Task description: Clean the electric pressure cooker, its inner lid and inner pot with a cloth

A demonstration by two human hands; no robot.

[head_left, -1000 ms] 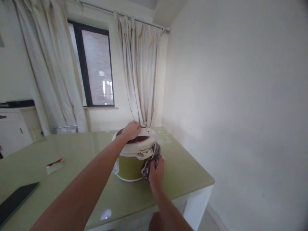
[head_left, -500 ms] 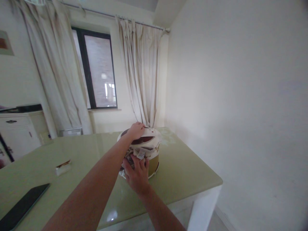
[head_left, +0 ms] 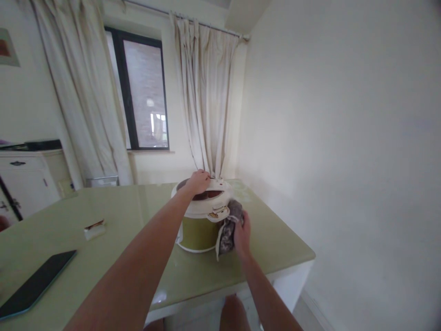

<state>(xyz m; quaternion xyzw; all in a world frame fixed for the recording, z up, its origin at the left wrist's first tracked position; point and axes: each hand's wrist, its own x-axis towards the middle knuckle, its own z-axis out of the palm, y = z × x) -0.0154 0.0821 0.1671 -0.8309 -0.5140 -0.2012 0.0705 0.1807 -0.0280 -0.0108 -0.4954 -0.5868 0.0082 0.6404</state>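
A round pot-like cooker (head_left: 199, 233) with an olive-green body and a white lid (head_left: 201, 209) stands upright on the table. My left hand (head_left: 199, 181) is on top of it, its fingers curled over what looks like the lid's handle. In my right hand (head_left: 242, 232) is a grey patterned cloth (head_left: 227, 236) with a pale edge. The cloth is pressed against the cooker's right side, below the lid's rim, and one corner hangs down towards the table. My right fingertips are partly hidden behind the cloth.
The green tabletop (head_left: 138, 207) carries a dark phone-like slab (head_left: 36, 282) at the left and a small white packet (head_left: 94, 230) behind it. A bare wall (head_left: 327, 138) rises along the right side. Curtains and a window are at the back.
My right hand and the cloth have swept from the cooker's front left round to its right side, uncovering the green front. My left hand stays on top. The view has shifted slightly.
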